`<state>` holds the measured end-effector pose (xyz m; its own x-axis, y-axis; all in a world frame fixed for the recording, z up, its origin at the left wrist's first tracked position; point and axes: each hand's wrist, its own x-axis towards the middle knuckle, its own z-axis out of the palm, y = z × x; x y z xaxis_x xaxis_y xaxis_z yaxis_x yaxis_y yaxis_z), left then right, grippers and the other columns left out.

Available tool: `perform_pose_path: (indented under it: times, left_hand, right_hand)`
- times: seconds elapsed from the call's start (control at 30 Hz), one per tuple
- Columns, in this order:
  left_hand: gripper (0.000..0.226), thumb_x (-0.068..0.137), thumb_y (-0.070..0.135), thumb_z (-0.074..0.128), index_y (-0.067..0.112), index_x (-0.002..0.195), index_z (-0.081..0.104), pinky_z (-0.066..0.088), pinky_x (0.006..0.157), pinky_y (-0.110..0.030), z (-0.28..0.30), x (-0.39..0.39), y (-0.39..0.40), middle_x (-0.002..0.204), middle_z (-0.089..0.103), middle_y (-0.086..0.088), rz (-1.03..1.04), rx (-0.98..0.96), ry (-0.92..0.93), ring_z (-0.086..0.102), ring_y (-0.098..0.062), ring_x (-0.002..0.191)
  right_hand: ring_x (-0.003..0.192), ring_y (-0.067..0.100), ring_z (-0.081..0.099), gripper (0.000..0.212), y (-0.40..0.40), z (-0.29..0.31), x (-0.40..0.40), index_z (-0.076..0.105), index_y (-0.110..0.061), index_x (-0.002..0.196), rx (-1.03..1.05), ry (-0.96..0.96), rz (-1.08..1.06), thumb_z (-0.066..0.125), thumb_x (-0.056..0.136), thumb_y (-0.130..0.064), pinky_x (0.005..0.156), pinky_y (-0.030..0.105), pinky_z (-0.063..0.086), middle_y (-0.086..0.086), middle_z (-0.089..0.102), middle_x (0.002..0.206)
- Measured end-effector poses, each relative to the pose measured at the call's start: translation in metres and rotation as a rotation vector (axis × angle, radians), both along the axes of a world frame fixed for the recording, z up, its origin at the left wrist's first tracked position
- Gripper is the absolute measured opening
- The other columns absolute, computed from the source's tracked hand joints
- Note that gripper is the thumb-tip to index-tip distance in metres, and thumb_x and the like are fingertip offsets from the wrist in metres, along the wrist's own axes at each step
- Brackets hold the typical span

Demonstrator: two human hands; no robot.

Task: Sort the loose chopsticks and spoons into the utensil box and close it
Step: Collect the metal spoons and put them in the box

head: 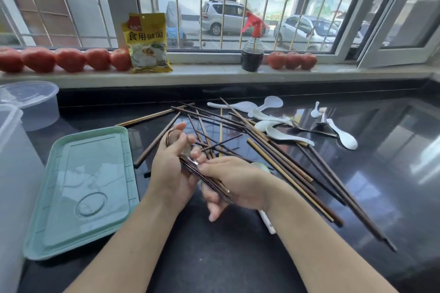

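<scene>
Head view: nearest me, my left hand (170, 169) grips a small bundle of metal spoons (190, 164), fingers curled round the handles. Their long axis runs from the bowls at upper left, by my thumb, down to the handle ends at lower right. My right hand (235, 185) pinches those handle ends, and its palm hides how many spoons there are; I cannot tell. A white utensil (267, 221) pokes out from under my right wrist, mostly covered. To my left the mint-green lid (81, 195) lies flat on the dark surface (238, 257), and a translucent box (14, 185) is cut off by the frame edge. Beyond my hands the loose chopsticks (273, 159) lie crisscrossed, most slanting from upper left to lower right, tips toward the right edge. Farther back, white ceramic spoons (269, 123) lie jumbled, handles pointing every way. On the windowsill stand tomatoes (69, 59), a yellow packet (146, 43) and a spray bottle (252, 52).
</scene>
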<state>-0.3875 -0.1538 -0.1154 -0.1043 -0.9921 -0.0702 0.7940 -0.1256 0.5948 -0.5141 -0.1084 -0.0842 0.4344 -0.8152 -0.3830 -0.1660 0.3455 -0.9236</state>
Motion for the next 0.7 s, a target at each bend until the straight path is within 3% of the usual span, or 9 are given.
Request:
perform_pose_path:
  times: [0.1,0.17,0.2,0.27,0.33,0.43,0.57,0.63,0.7]
  left_hand:
    - [0.018,0.106,0.006,0.041,0.014,0.106,0.058,0.038,0.043,-0.022,-0.006,-0.003,-0.006,0.068,0.044,-0.001,0.005,0.079,0.042,0.035,-0.01,0.049]
    - [0.022,0.107,0.009,0.042,0.016,0.092,0.057,0.032,0.039,-0.02,-0.011,-0.004,-0.008,0.067,0.038,0.001,0.013,0.132,0.016,0.029,-0.008,0.045]
    - [0.024,0.108,0.012,0.043,0.017,0.088,0.055,0.029,0.037,-0.019,-0.012,-0.004,-0.008,0.066,0.037,0.001,0.003,0.147,-0.002,0.027,-0.007,0.044]
    - [0.025,0.108,0.016,0.045,0.018,0.084,0.051,0.025,0.034,-0.018,-0.011,-0.005,-0.006,0.064,0.037,0.003,-0.044,0.143,-0.042,0.025,-0.006,0.042]
    - [0.023,0.108,0.018,0.047,0.017,0.085,0.048,0.023,0.032,-0.017,-0.01,-0.008,-0.003,0.064,0.038,0.003,-0.11,0.116,-0.091,0.025,-0.005,0.04]
    - [0.022,0.107,0.019,0.049,0.016,0.085,0.048,0.021,0.032,-0.017,-0.009,-0.014,-0.001,0.064,0.038,0.002,-0.186,0.071,-0.144,0.024,-0.005,0.039]
    - [0.017,0.099,0.029,0.057,0.014,0.092,0.052,0.021,0.033,-0.017,-0.007,-0.013,-0.002,0.064,0.038,0.002,-0.208,0.053,-0.168,0.023,-0.005,0.041]
    - [0.021,0.102,0.034,0.056,0.014,0.096,0.054,0.021,0.034,-0.017,-0.007,-0.012,-0.001,0.065,0.039,0.002,-0.21,0.054,-0.185,0.023,-0.006,0.042]
    - [0.023,0.101,0.037,0.056,0.014,0.099,0.056,0.022,0.036,-0.018,-0.006,-0.011,0.0,0.067,0.04,0.002,-0.229,0.048,-0.169,0.023,-0.006,0.045]
  right_hand:
    - [0.056,0.018,0.064,0.042,-0.005,0.012,-0.012,0.065,-0.004,0.092,-0.246,0.364,-0.173,0.045,0.106,-0.038,0.054,0.028,0.051,0.006,0.066,0.065]
    - [0.058,0.018,0.064,0.035,-0.031,0.019,-0.047,0.067,-0.003,0.09,-0.344,0.379,-0.489,0.05,0.104,-0.031,0.051,0.028,0.05,0.01,0.069,0.074]
    - [0.062,0.021,0.066,0.028,-0.048,0.022,-0.072,0.069,-0.006,0.09,-0.426,0.42,-0.655,0.052,0.102,-0.025,0.055,0.03,0.054,0.012,0.07,0.081]
    - [0.083,0.03,0.069,0.018,-0.084,0.026,-0.126,0.073,-0.016,0.096,-0.586,0.766,-0.896,0.055,0.093,-0.017,0.076,0.04,0.058,0.011,0.071,0.099]
    - [0.107,0.037,0.063,0.028,-0.104,0.021,-0.175,0.069,-0.018,0.115,-0.567,1.178,-0.94,0.057,0.09,-0.015,0.091,0.041,0.052,0.012,0.061,0.122]
    - [0.118,0.042,0.057,0.035,-0.111,0.003,-0.223,0.06,-0.009,0.129,-0.382,1.474,-0.82,0.054,0.094,-0.015,0.097,0.044,0.047,0.016,0.048,0.134]
    - [0.116,0.041,0.06,0.03,-0.112,-0.016,-0.241,0.066,-0.005,0.12,-0.413,1.595,-0.769,0.058,0.092,-0.006,0.091,0.042,0.051,0.021,0.063,0.124]
    - [0.107,0.043,0.059,0.022,-0.11,-0.008,-0.233,0.068,-0.002,0.109,-0.575,1.611,-0.838,0.054,0.092,-0.001,0.086,0.044,0.052,0.024,0.067,0.11]
    - [0.097,0.042,0.055,0.018,-0.103,0.01,-0.211,0.068,0.0,0.099,-0.87,1.619,-0.893,0.054,0.088,0.003,0.078,0.045,0.048,0.024,0.067,0.097]
